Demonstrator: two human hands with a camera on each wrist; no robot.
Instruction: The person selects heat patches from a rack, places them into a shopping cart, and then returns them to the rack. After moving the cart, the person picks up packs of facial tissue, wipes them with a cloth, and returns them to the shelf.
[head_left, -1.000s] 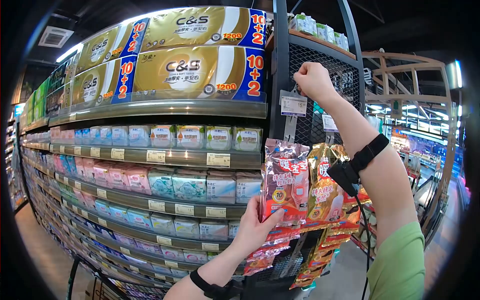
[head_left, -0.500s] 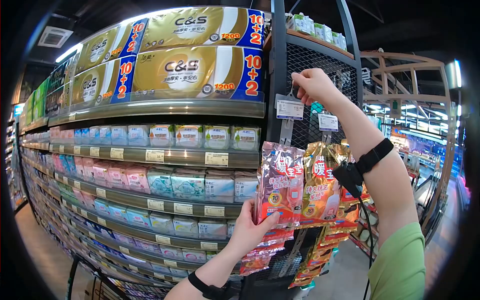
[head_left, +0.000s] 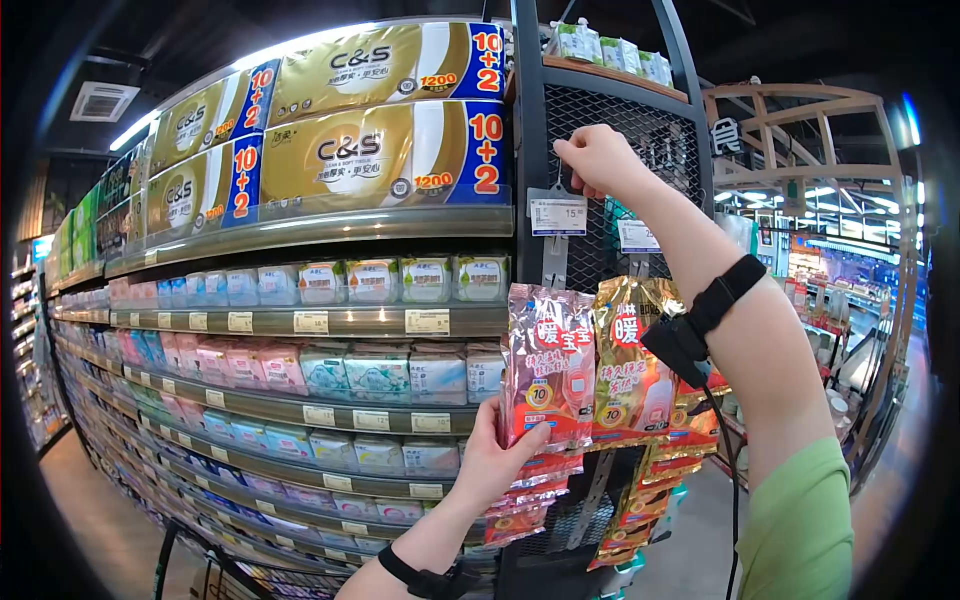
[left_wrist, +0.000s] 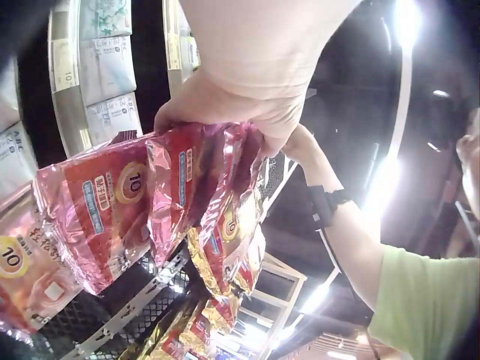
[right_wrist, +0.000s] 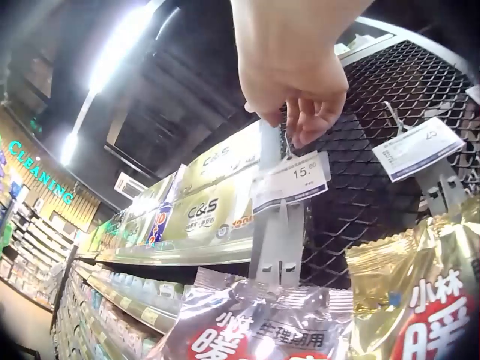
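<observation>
My left hand point(head_left: 500, 455) grips the side of the front pink foil heat-patch packet point(head_left: 545, 385), thumb on its face. Seen in the left wrist view, that hand point(left_wrist: 232, 101) stands over several pink packets point(left_wrist: 101, 202) hanging in a row. Higher up, my right hand point(head_left: 605, 165) pinches the wire hook point(right_wrist: 288, 142) above a white price tag point(head_left: 558, 215), which reads 15 and a smaller figure in the right wrist view. Gold heat-patch packets point(head_left: 632, 370) hang beside the pink ones, partly behind my right forearm.
A second price tag point(head_left: 637, 237) hangs in front of the black mesh panel point(head_left: 625, 120). Shelves on the left carry large C&S tissue packs point(head_left: 345, 155) and rows of small packs point(head_left: 430, 375). A dark cable point(head_left: 735, 490) runs down from my right wrist strap.
The head view has shifted slightly, so the tags and packets sit further left in it. Both hands keep their holds.
</observation>
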